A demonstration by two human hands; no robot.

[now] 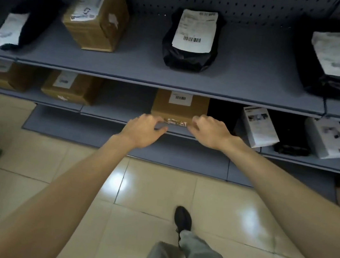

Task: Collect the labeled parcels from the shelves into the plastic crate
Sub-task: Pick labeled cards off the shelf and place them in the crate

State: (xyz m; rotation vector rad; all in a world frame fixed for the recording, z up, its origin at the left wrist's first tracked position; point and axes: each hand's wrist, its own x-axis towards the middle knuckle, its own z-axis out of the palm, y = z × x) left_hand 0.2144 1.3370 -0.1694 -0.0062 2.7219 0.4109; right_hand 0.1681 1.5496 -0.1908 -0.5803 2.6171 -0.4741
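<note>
Front corners of box [179, 107] gripped with curled fingers by left hand [145, 131] and right hand [209, 132] (stiff, judged light; underside support advised).

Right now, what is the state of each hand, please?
Left hand: grips the cardboard box at its front left corner.
Right hand: grips the same box at its front right corner.

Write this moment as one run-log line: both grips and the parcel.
cardboard box: on middle shelf | left-hand grip: holds its front left | right-hand grip: holds its front right | crate: not in view
</note>
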